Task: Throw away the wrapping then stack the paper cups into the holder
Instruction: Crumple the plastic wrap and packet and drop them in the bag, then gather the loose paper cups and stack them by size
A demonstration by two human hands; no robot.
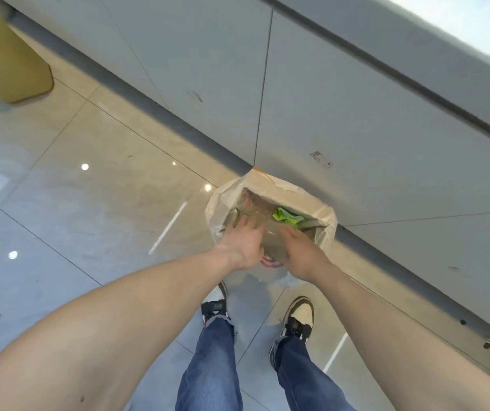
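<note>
A small waste bin lined with a white plastic bag (270, 185) stands on the floor against the grey cabinet front. Clear crinkled plastic wrapping (255, 210) lies in the bin's mouth, beside green packaging (286, 216). My left hand (242, 243) is over the bin's near edge with its fingers spread on the wrapping. My right hand (297, 250) is beside it, fingers curled down against the wrapping. No paper cups or cup holder appear in view.
Grey cabinet doors (356, 129) run diagonally behind the bin, with a counter edge at top right. A yellow bin (3, 60) stands at the far left. My two feet in sneakers (297, 318) stand on glossy tiles just before the bin.
</note>
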